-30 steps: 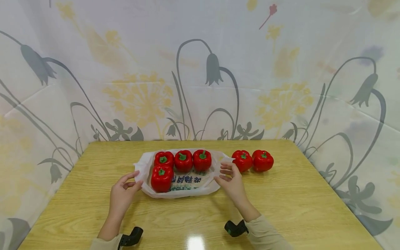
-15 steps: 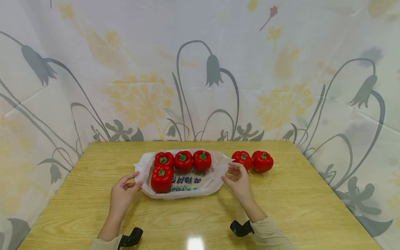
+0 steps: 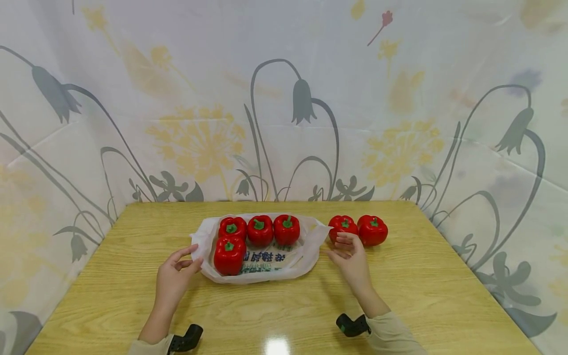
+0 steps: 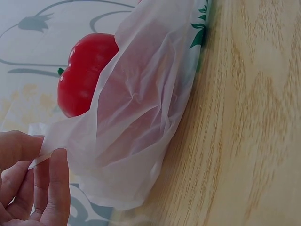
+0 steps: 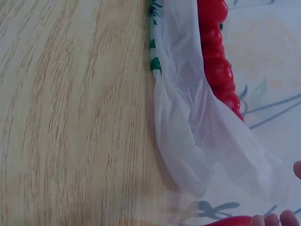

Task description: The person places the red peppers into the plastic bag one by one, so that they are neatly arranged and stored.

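A white plastic bag point(image 3: 312, 249) lies spread with its mouth facing up, and several red bell peppers point(image 3: 229, 255) with green stems sit inside it, mostly toward the left and back. My left hand point(image 3: 174, 277) pinches the bag's left edge between thumb and fingers; the left wrist view shows the thin film point(image 4: 59, 141) in that grip. Just right of the bag, my right hand point(image 3: 353, 264) hangs with loosely bent fingers and holds nothing. It is in front of two more red bell peppers point(image 3: 372, 230) point(image 3: 339, 227), partly covering the nearer one.
The wood-grain table point(image 3: 266, 305) extends around the bag. Behind it hangs a pale cloth backdrop point(image 3: 275, 123) printed with flowers. Black devices point(image 3: 188, 337) are strapped at both wrists.
My right hand has moved rightward, away from the bag's right end and toward the two peppers outside. The left hand keeps its pinch on the bag, and the peppers have not moved.
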### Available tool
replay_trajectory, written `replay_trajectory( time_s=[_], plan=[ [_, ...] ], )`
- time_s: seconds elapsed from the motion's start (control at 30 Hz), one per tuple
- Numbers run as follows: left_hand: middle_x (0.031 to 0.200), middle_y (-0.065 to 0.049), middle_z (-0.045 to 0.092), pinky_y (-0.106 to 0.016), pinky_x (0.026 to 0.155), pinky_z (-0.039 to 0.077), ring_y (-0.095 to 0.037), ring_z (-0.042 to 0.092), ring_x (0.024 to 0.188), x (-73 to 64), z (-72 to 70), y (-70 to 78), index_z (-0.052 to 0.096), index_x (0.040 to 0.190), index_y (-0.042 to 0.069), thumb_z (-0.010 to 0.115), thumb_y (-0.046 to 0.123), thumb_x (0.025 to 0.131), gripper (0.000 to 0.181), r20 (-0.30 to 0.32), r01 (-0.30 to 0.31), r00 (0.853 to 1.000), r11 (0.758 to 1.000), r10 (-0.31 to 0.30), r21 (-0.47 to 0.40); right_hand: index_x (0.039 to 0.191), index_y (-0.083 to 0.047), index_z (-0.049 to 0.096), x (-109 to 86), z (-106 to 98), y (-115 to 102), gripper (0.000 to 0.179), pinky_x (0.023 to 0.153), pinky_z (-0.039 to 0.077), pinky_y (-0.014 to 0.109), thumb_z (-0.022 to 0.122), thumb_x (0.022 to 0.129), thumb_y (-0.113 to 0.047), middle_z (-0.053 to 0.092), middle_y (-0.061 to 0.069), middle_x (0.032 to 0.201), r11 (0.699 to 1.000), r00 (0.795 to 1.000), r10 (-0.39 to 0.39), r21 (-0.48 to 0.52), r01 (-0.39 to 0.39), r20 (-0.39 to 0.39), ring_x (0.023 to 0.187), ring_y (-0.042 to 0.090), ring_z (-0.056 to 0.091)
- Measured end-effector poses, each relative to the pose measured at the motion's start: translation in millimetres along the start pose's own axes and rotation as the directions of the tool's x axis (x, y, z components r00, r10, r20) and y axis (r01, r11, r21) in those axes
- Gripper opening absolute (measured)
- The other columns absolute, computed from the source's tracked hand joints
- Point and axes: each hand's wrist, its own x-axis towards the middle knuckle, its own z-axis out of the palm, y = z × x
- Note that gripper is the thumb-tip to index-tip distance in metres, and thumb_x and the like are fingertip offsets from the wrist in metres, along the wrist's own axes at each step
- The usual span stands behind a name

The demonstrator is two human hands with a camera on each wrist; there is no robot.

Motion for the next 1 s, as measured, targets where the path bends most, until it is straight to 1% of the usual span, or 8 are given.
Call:
replay_trajectory(
  time_s=[0.1, 0.23, 0.33, 0.53, 0.73, 0.8, 0.97, 1.0],
  plan=[
    [0.124, -0.011, 0.052, -0.017, 0.058, 0.048, 0.004, 0.057, 0.076, -0.3, 0.4, 0.2, 0.060, 0.120, -0.001, 0.069, 0.008, 0.084, 0.038, -0.003, -0.003, 1.000, 1.000, 0.003, -0.004, 0.118, 0.007, 0.046, 0.4, -4, 1, 0.046, 0.085, 0.049, 0.030, 0.068, 0.077, 0.013, 0.049, 0.024, 0.113, 1.000, 1.000, -0.009, -0.006, 0.009, -0.013, 0.100, 0.035, 0.051],
    [0.123, -0.010, 0.053, -0.017, 0.058, 0.048, 0.003, 0.057, 0.075, -0.7, 1.0, 0.5, 0.060, 0.120, 0.000, 0.069, 0.009, 0.084, 0.038, -0.006, 0.014, 1.000, 1.000, -0.013, 0.004, 0.118, 0.007, 0.046, 1.2, -10, 2, 0.046, 0.081, 0.049, 0.021, 0.069, 0.077, 0.011, 0.050, 0.023, 0.113, 1.000, 1.000, -0.009, -0.015, 0.009, -0.026, 0.100, 0.037, 0.051],
    [0.123, -0.011, 0.052, -0.018, 0.057, 0.048, 0.004, 0.056, 0.075, -0.6, 0.5, 0.5, 0.060, 0.120, 0.000, 0.069, 0.010, 0.085, 0.038, -0.003, 0.016, 1.000, 1.000, -0.016, 0.004, 0.117, 0.007, 0.046, 2.0, -14, 3, 0.046, 0.078, 0.048, 0.016, 0.068, 0.078, 0.011, 0.050, 0.024, 0.113, 1.000, 0.999, -0.012, -0.026, 0.011, -0.035, 0.100, 0.037, 0.051],
    [0.124, -0.011, 0.052, -0.019, 0.059, 0.049, 0.004, 0.057, 0.075, -0.4, 0.2, 0.9, 0.060, 0.121, 0.000, 0.069, 0.009, 0.085, 0.038, 0.001, 0.017, 1.000, 1.000, -0.017, -0.002, 0.118, 0.008, 0.045, 3.1, -22, 3, 0.046, 0.077, 0.046, 0.012, 0.067, 0.078, 0.012, 0.049, 0.024, 0.112, 0.999, 0.998, -0.013, -0.034, 0.011, -0.053, 0.101, 0.038, 0.051],
    [0.124, -0.008, 0.052, -0.016, 0.054, 0.045, 0.004, 0.057, 0.075, 0.0, 0.1, 0.4, 0.060, 0.121, 0.003, 0.068, 0.008, 0.085, 0.038, 0.009, 0.036, 0.999, 0.999, -0.036, 0.013, 0.120, 0.007, 0.043, 3.8, -30, 5, 0.046, 0.076, 0.045, 0.010, 0.065, 0.080, 0.011, 0.048, 0.024, 0.115, 0.999, 0.998, 0.020, -0.040, -0.023, -0.063, 0.105, 0.038, 0.049],
    [0.124, -0.008, 0.052, -0.017, 0.055, 0.046, 0.003, 0.057, 0.075, 0.2, 0.0, 0.3, 0.060, 0.121, 0.002, 0.068, 0.007, 0.085, 0.038, 0.011, 0.036, 0.999, 0.999, -0.036, 0.009, 0.121, 0.006, 0.043, 4.3, -33, 5, 0.047, 0.076, 0.045, 0.010, 0.065, 0.080, 0.010, 0.048, 0.023, 0.115, 0.998, 0.997, 0.032, -0.050, -0.036, -0.073, 0.104, 0.035, 0.050],
    [0.124, -0.008, 0.051, -0.018, 0.055, 0.047, 0.003, 0.058, 0.075, 0.5, 0.0, 0.2, 0.060, 0.121, 0.002, 0.068, 0.007, 0.084, 0.038, 0.012, 0.034, 0.999, 0.999, -0.034, 0.000, 0.121, 0.006, 0.043, 6.6, -39, 7, 0.047, 0.075, 0.045, 0.009, 0.066, 0.080, 0.009, 0.049, 0.022, 0.115, 0.996, 0.993, 0.038, -0.073, -0.047, -0.110, 0.096, 0.019, 0.052],
    [0.124, -0.008, 0.051, -0.017, 0.055, 0.047, 0.003, 0.058, 0.075, 0.5, -0.1, 0.2, 0.060, 0.121, 0.002, 0.068, 0.007, 0.084, 0.038, 0.013, 0.035, 0.999, 0.999, -0.035, 0.000, 0.121, 0.005, 0.043, 7.2, -41, 7, 0.047, 0.075, 0.044, 0.009, 0.066, 0.080, 0.009, 0.049, 0.022, 0.115, 0.996, 0.992, 0.038, -0.075, -0.047, -0.117, 0.095, 0.019, 0.052]
  ],
)
